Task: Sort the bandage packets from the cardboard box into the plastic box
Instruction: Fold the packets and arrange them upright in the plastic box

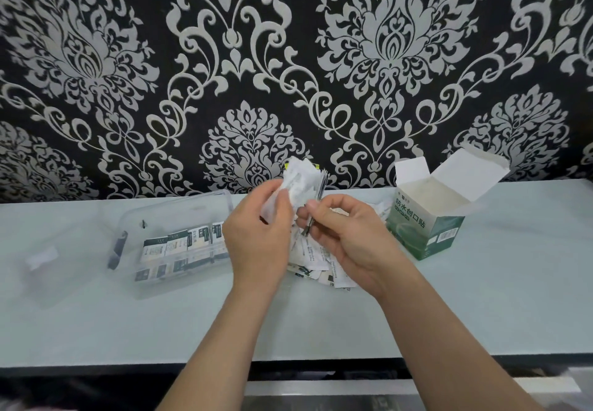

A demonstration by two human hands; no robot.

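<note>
Bandage packets in white paper (300, 182) are fanned up between both hands above the pale blue-green tabletop (321, 324). The left hand (256, 237) pinches a few loose ones between thumb and fingers. The right hand (349, 243) is curled round a thin stack (316, 214) seen edge-on. Beneath the hands a loose pile of packets (321, 269) lies on the tabletop. It sits between the clear rectangular plastic box (167, 214) on the left, which already has rows of packets in it, and the green-and-white cardboard box (430, 230) on the right, whose flaps are open and whose visible inside shows no packets.

The packets look slick and thin, so the likeliest slip is the fan sliding apart as they are squared up, scattering some back onto the pile or off the near edge. Pushing a bunch in carelessly could also tip the rows already in the box, or mix facings and spoil the sort.
</note>
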